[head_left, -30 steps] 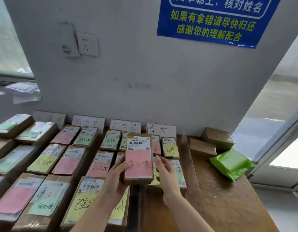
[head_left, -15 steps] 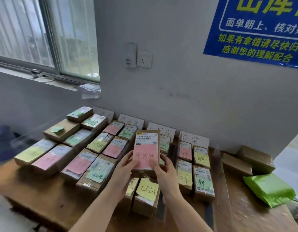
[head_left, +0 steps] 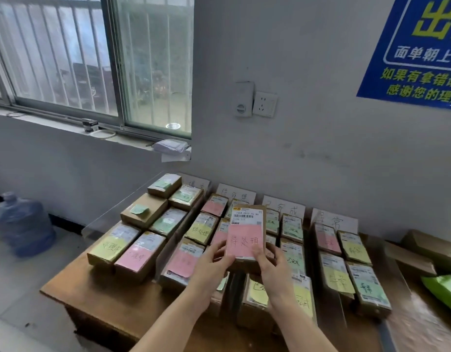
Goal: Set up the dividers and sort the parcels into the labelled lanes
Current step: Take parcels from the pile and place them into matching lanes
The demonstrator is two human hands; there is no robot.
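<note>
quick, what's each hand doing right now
Left hand: holds the parcel, lower left.
Right hand: holds the same parcel, lower right.

Your head camera is looking forward and down from above the near edge of the surface (head_left: 97, 295), facing the wall (head_left: 308, 153) and angling slightly left, so the window (head_left: 92, 59) and the floor (head_left: 21, 288) are filling that side. It is sitting close: your forearms are crossing the bottom edge, and your left hand (head_left: 211, 265), right hand (head_left: 275, 273) and the parcel (head_left: 246, 232) are landing mid-frame.
</note>
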